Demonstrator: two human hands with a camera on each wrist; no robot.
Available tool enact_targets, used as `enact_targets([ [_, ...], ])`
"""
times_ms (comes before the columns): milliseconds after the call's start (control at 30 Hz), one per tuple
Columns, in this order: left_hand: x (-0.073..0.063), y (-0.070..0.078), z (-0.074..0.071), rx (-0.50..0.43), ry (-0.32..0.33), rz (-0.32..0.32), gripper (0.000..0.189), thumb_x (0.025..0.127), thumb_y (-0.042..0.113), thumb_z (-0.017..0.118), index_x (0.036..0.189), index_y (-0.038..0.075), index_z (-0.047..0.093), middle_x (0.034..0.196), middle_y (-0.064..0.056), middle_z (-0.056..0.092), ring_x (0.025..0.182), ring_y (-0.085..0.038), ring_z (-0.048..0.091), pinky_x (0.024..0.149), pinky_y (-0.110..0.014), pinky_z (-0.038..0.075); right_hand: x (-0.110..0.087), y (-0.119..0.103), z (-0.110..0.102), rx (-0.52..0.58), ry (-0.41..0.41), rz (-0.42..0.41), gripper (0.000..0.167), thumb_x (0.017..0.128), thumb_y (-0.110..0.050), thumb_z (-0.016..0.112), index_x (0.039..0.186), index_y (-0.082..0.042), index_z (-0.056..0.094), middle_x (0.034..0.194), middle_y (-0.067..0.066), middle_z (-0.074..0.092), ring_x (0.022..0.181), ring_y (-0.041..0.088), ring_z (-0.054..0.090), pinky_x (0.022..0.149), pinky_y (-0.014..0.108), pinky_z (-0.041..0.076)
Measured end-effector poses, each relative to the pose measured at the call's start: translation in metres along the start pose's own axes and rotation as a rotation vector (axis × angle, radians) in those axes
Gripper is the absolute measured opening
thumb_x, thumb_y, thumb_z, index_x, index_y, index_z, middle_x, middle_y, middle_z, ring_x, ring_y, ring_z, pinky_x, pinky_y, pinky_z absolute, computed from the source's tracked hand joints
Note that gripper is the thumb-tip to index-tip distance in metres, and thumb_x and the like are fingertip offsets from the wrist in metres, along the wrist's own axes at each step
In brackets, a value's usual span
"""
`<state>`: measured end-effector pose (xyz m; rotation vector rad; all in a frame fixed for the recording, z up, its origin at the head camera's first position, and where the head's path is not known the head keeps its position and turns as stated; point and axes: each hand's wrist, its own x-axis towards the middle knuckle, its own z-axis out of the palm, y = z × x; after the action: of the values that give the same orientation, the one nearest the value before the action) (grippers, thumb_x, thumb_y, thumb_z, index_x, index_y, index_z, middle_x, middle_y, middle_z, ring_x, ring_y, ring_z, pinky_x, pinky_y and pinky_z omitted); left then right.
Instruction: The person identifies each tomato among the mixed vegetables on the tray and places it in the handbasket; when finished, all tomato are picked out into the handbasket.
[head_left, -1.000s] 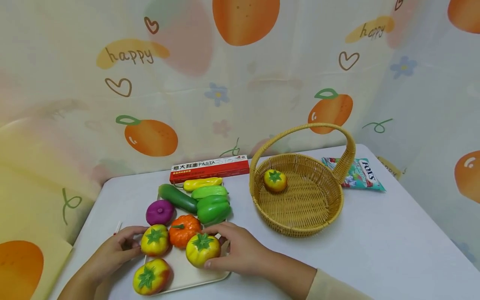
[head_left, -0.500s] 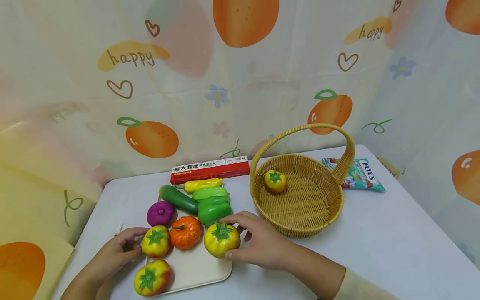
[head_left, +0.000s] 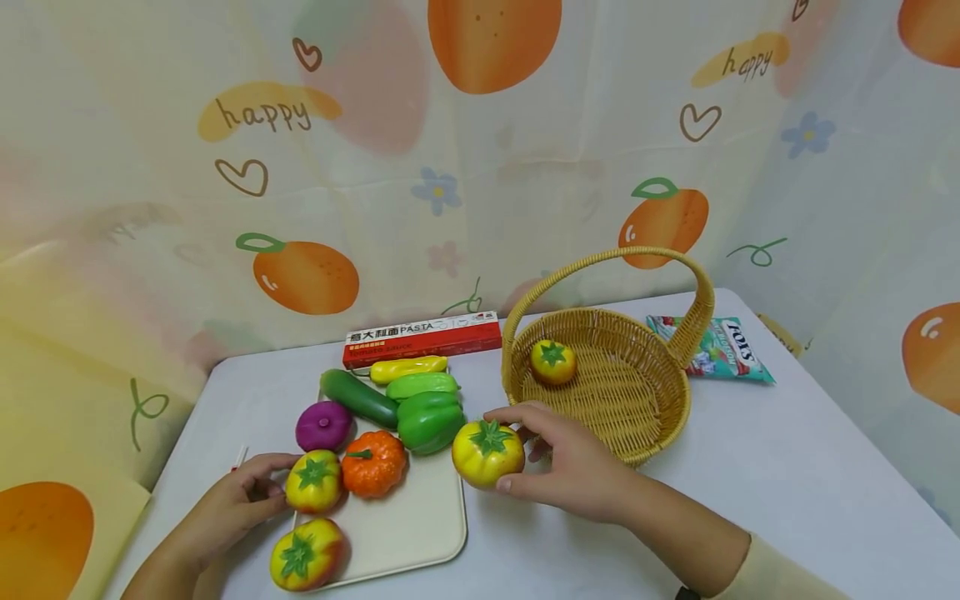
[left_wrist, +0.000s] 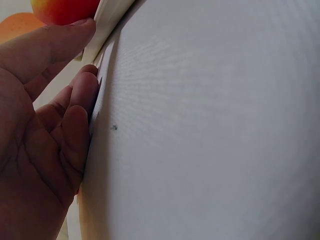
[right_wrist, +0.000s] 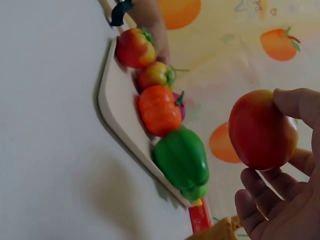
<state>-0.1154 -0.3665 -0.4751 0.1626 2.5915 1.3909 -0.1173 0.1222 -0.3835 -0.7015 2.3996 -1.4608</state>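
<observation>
The right hand (head_left: 564, 463) is grasping a tomato (head_left: 478, 463) between thumb and fingers, holding it above the table (head_left: 795, 467), between the tray (head_left: 405, 542) and the basket (head_left: 622, 404). The left hand (head_left: 234, 507) is resting with relaxed fingers against a second tomato (head_left: 315, 487), beside the pumpkin (head_left: 375, 468). A third tomato (head_left: 553, 365) is sitting in the basket.

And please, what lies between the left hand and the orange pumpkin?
In the head view, a yellow-and-red fruit with a green leafy top lies between the left hand and the orange pumpkin.
</observation>
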Motion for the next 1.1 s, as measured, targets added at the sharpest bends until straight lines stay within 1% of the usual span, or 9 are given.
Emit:
enact_targets([
  [133, -0.001, -0.002, 0.001, -0.001, 0.001, 0.011, 0.046, 0.092, -0.001, 0.079, 0.136, 0.001, 0.065, 0.098, -0.004, 0.061, 0.082, -0.017, 0.057, 0.067, -0.024, 0.050, -0.005, 0.003, -0.012, 0.012, 0.022, -0.006, 0.060, 0.091, -0.028, 0.085, 0.146, -0.027, 0.061, 0.140, -0.008, 0.061, 0.114, 0.022, 0.058, 0.096, 0.045, 0.056],
  [233, -0.001, -0.003, 0.001, 0.000, 0.002, 0.014, 0.046, 0.092, -0.001, 0.079, 0.136, 0.001, 0.064, 0.097, -0.004, 0.060, 0.082, -0.017, 0.057, 0.067, -0.024, 0.050, -0.008, 0.005, -0.021, 0.011, 0.044, 0.006, 0.061, 0.091, -0.027, 0.085, 0.147, -0.026, 0.060, 0.142, -0.005, 0.059, 0.115, 0.024, 0.057, 0.097, 0.044, 0.056],
  [333, -0.001, -0.003, 0.001, 0.002, -0.005, -0.005, 0.047, 0.092, -0.001, 0.080, 0.136, -0.001, 0.064, 0.098, -0.006, 0.060, 0.082, -0.018, 0.057, 0.067, -0.024, 0.050, -0.008, 0.008, -0.031, 0.002, 0.069, 0.012, 0.061, 0.092, -0.027, 0.084, 0.148, -0.025, 0.059, 0.139, -0.002, 0.060, 0.116, 0.027, 0.057, 0.096, 0.041, 0.055],
  [433, -0.002, -0.001, 0.001, -0.002, -0.014, -0.026, 0.048, 0.092, -0.001, 0.079, 0.137, -0.001, 0.063, 0.098, -0.007, 0.059, 0.083, -0.018, 0.056, 0.067, -0.024, 0.050, -0.007, 0.014, -0.040, -0.007, 0.085, 0.011, 0.061, 0.092, -0.026, 0.084, 0.148, -0.023, 0.059, 0.139, 0.001, 0.060, 0.116, 0.029, 0.058, 0.096, 0.041, 0.055],
  [600, -0.002, 0.002, 0.001, 0.005, -0.012, -0.036, 0.049, 0.092, -0.001, 0.080, 0.138, -0.002, 0.062, 0.098, -0.008, 0.059, 0.083, -0.018, 0.056, 0.067, -0.025, 0.050, -0.004, 0.025, -0.058, -0.038, 0.105, 0.027, 0.061, 0.093, -0.026, 0.083, 0.148, -0.020, 0.059, 0.139, 0.005, 0.060, 0.116, 0.031, 0.058, 0.097, 0.045, 0.055],
  [833, -0.001, 0.005, 0.000, 0.023, -0.021, -0.057, 0.052, 0.092, 0.000, 0.080, 0.140, -0.003, 0.061, 0.102, -0.009, 0.060, 0.085, -0.017, 0.056, 0.069, -0.025, 0.051, 0.004, 0.038, -0.082, -0.082, 0.128, 0.087, 0.061, 0.094, -0.027, 0.082, 0.149, -0.016, 0.058, 0.140, 0.010, 0.060, 0.119, 0.033, 0.059, 0.096, 0.041, 0.055],
  [933, -0.001, 0.005, -0.001, 0.020, -0.024, -0.062, 0.052, 0.093, 0.000, 0.079, 0.141, -0.003, 0.061, 0.101, -0.009, 0.060, 0.084, -0.018, 0.056, 0.069, -0.025, 0.051, 0.011, 0.044, -0.092, -0.093, 0.137, 0.090, 0.061, 0.096, -0.028, 0.080, 0.151, -0.014, 0.056, 0.142, 0.011, 0.060, 0.121, 0.033, 0.059, 0.098, 0.042, 0.054],
  [1100, 0.000, 0.006, -0.003, 0.012, -0.033, -0.065, 0.052, 0.093, 0.001, 0.079, 0.141, -0.003, 0.060, 0.100, -0.009, 0.059, 0.084, -0.018, 0.056, 0.068, -0.025, 0.051, 0.024, 0.053, -0.110, -0.121, 0.162, 0.124, 0.062, 0.098, -0.032, 0.078, 0.153, -0.014, 0.054, 0.142, 0.012, 0.060, 0.124, 0.033, 0.058, 0.101, 0.049, 0.052],
])
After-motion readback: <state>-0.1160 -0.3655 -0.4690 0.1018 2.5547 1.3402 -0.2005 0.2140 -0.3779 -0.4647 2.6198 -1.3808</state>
